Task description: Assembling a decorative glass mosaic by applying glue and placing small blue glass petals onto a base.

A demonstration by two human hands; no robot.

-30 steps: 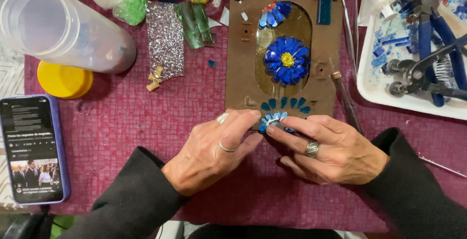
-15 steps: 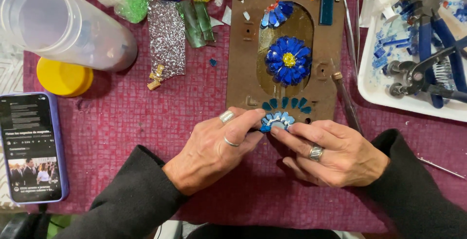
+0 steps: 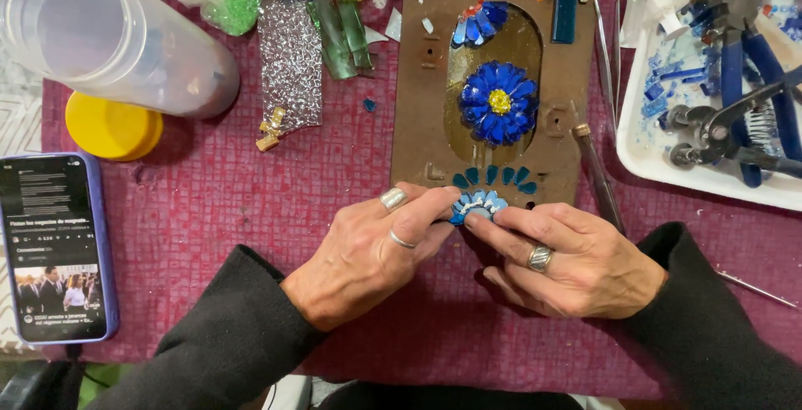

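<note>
In the head view, the left hand (image 3: 368, 255) and the right hand (image 3: 568, 260) meet at the lower edge of the brown board (image 3: 418, 109) on the desk (image 3: 209, 201). Both hands pinch, with fingertips closed, a small flower of blue glass petals (image 3: 478, 206). It sits just below a row of loose blue petals (image 3: 491, 176) and the finished blue flower (image 3: 499, 101). The piece looks light, stiff and fragile, with sharp edges, so I think holding it by its outer rim is safest.
</note>
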